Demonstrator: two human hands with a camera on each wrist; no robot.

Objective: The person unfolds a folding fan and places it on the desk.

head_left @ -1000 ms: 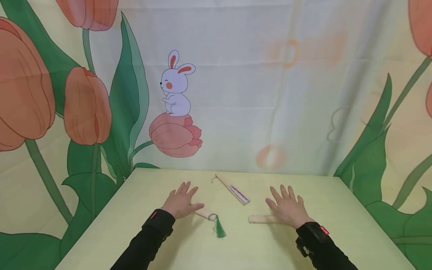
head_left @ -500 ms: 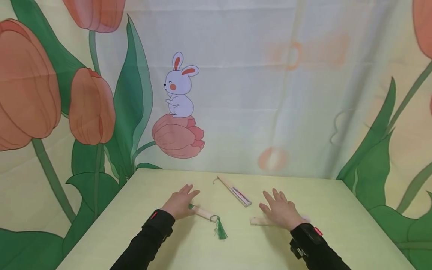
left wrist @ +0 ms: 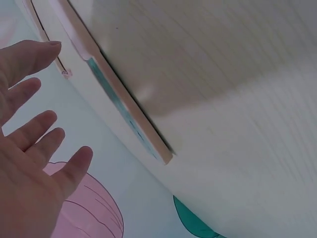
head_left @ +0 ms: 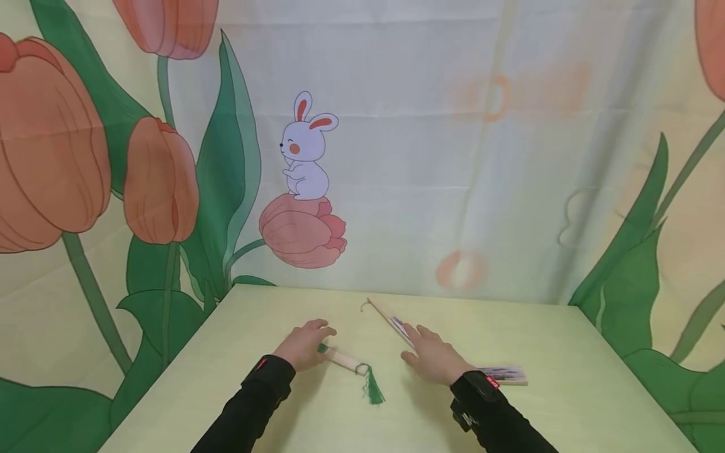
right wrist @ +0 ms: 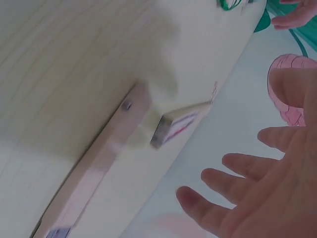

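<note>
Three folded hand fans lie on the table. Over the fan with the green tassel (head_left: 342, 360) my left hand (head_left: 303, 346) hovers, fingers slightly bent and holding nothing. In the left wrist view that fan's teal leaf (left wrist: 116, 96) shows between wooden guards, apart from the fingers. My right hand (head_left: 433, 358) is spread in the air, covering the wooden end of the right-hand fan (head_left: 506, 375) in the head view. Its fingertips overlap the far fan (head_left: 385, 313), which has a thin cord. In the right wrist view a rivet (right wrist: 127, 105) shows on the nearer fan.
The pale yellow table (head_left: 317, 415) ends at the back against a hanging cloth (head_left: 396, 157) printed with tulips and a rabbit. Black bands with cameras circle both wrists.
My right hand has moved left, uncovering the printed end of the right-hand fan and overlapping the far fan. My left hand's fingers have bent somewhat above the tasselled fan. The view has shifted slightly.
</note>
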